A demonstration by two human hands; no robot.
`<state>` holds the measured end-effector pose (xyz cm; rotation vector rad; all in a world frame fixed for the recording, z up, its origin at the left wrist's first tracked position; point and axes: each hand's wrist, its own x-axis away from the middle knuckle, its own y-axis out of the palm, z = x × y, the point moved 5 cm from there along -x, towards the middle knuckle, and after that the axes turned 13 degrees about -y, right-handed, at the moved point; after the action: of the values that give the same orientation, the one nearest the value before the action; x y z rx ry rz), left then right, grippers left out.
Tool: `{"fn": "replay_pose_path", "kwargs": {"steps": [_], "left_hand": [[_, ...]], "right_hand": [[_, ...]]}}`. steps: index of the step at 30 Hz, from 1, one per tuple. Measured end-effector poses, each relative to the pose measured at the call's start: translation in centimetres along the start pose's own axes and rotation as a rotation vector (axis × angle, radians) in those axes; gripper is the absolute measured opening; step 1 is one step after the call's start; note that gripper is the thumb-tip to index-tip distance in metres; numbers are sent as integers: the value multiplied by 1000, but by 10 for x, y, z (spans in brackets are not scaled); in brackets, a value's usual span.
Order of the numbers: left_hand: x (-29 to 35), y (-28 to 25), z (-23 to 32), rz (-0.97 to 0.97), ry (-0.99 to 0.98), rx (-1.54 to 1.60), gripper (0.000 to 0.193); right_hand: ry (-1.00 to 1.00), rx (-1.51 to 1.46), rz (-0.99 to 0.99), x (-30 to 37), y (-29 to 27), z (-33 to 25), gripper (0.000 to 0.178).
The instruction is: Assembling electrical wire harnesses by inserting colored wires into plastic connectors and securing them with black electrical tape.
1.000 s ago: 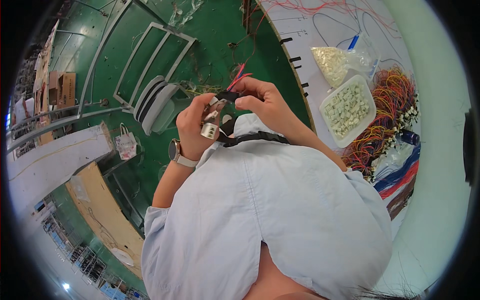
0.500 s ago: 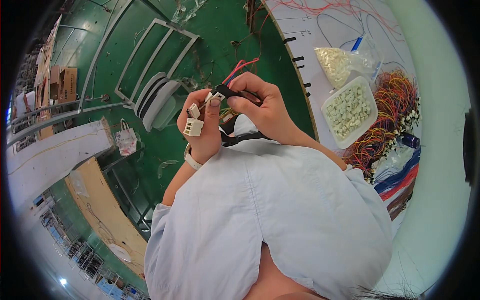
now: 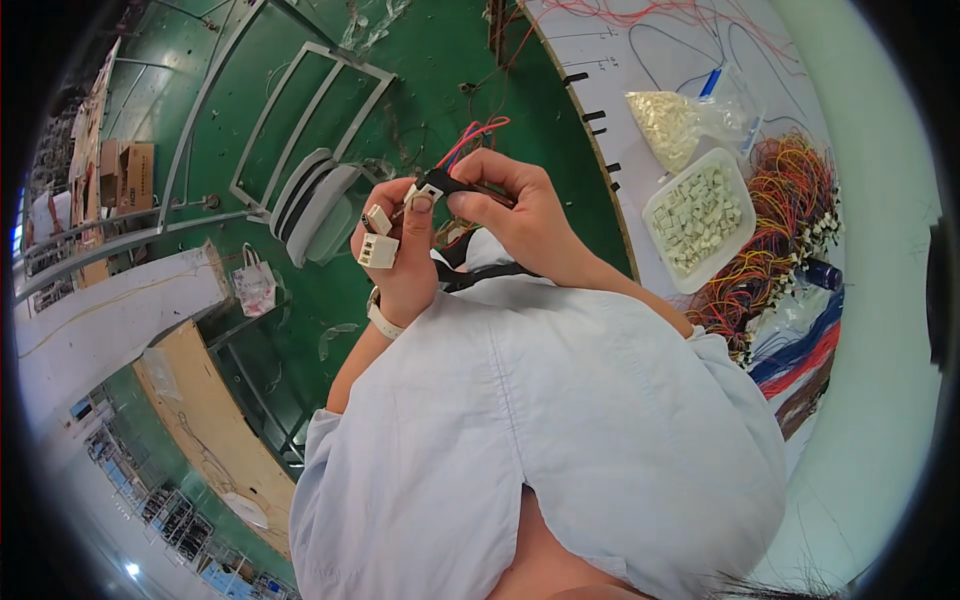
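Note:
My left hand [image 3: 403, 280] is closed, with its thumb pressed on a small white connector [image 3: 427, 192]. A larger white connector [image 3: 378, 251] and another small one [image 3: 378, 220] stick out beside its fingers. At the thumb tip, a black piece [image 3: 448, 181], perhaps tape or a sleeve, meets the connector. My right hand [image 3: 525, 212] pinches this black piece and dark wires between thumb and forefinger. Red wires [image 3: 480, 130] rise beyond the fingertips, with a blue one among them. Part of the wire bundle is hidden behind my hands.
On the white table [image 3: 600, 60] to the right are a tray [image 3: 742, 240] of small white connectors, a plastic bag [image 3: 665, 130] of cream pieces and a heap of coloured wires [image 3: 775, 200]. A grey stool [image 3: 310, 205] and metal frames stand on the green floor [image 3: 440, 60].
Both hands have shifted slightly left with the connectors and wires. The grip of each looks nearly the same.

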<state>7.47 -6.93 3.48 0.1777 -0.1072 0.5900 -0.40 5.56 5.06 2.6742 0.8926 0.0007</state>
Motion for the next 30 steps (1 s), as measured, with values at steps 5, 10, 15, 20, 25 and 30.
{"fn": "replay_pose_path", "kwargs": {"steps": [5,10,15,20,25,30], "left_hand": [[-5,3,5,-89,-107,86,15],[-11,-2,17,-248,-144,-46,15],[-7,1,20,-407,-182,-151,14],[-5,10,25,-345,8,-357,13],[1,22,35,-431,84,-571,11],[2,24,37,-369,135,-673,9]], "right_hand": [[65,134,-86,-2,-2,3,12],[-216,262,-161,0,2,-5,39],[-83,15,-104,-1,-1,16,47],[175,-321,-49,-2,-10,5,44],[270,-26,-97,-3,-12,19,39],[119,-371,-36,-11,-8,15,28]]}}
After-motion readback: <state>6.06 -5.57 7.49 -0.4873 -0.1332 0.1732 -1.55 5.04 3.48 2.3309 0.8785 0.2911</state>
